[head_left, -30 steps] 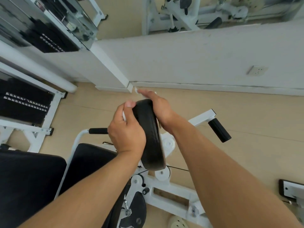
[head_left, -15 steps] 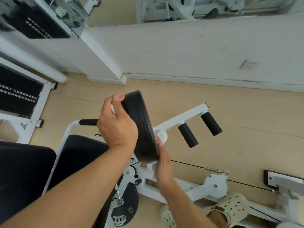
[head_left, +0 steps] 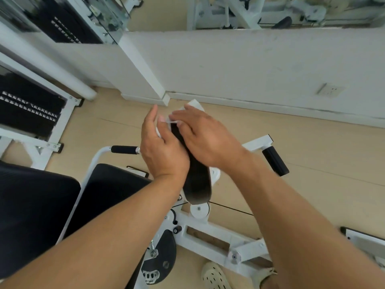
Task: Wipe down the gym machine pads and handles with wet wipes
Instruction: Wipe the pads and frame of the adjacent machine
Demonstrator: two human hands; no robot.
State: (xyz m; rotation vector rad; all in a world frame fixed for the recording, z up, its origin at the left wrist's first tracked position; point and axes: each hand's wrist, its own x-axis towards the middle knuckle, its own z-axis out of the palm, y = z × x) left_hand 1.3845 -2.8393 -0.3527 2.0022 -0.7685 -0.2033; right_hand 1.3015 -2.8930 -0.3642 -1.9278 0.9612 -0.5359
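Left hand (head_left: 164,151) and right hand (head_left: 205,138), fingers extended, press wet wipes (head_left: 194,105) flat against opposite faces of the black pad (head_left: 198,182); even pressure should cover its rim.

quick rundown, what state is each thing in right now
left hand: fingers straight, flat against the pad's left side
right hand: pressing a wet wipe on the pad's right side
round black pad: sandwiched between both hands
right black handle: untouched
left black handle: untouched

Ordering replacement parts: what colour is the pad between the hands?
Black; the pad shows best in the head view.
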